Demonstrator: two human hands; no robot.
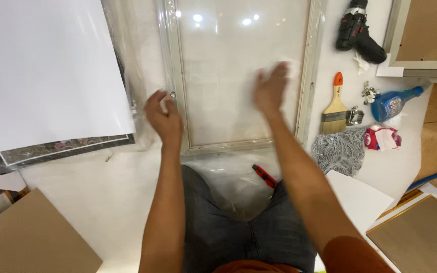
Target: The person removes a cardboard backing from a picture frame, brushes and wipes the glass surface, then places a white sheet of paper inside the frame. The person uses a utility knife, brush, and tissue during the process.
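Glossy glass pane (pixel 228 76) in brushed silver metal frame (pixel 307 81), crinkled clear plastic wrap (pixel 228 182), matt brown cardboard (pixel 31 237).

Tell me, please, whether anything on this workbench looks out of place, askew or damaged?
Nothing looks damaged or spilled. The only loose item is a red utility knife lying on crumpled clear plastic wrap at the table edge, right by the person's lap. The silver picture frame lies flat and square under the right hand.

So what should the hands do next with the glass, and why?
Probably sweep the right hand and its white cloth down across the glass. The cloth sits near the frame's right edge, and most of the pane lies below and to its left. The left hand rests at the frame's left edge, likely steadying it.
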